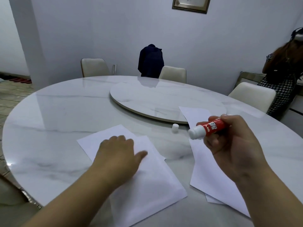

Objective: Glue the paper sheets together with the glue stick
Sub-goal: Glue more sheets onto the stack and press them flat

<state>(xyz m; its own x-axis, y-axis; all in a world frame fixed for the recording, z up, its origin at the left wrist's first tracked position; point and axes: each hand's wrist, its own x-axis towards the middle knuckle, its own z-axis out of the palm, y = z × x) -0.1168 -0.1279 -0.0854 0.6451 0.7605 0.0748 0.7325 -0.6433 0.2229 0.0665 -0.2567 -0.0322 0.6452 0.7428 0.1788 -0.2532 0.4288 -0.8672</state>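
Resting flat on overlapped paper sheets (147,182), left hand (117,154); right hand (232,145) around glue stick (208,128).

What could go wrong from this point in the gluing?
The cap stands loose by the turntable; it might get knocked and roll off. The left hand presses flat on the overlapped sheets; if it shifts, their edges could be misaligned. The right hand holds the uncapped glue stick above the other sheet, which might get smeared.

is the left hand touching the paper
Touching: the head view shows the left hand lying flat on the paper, palm down, with no gap.
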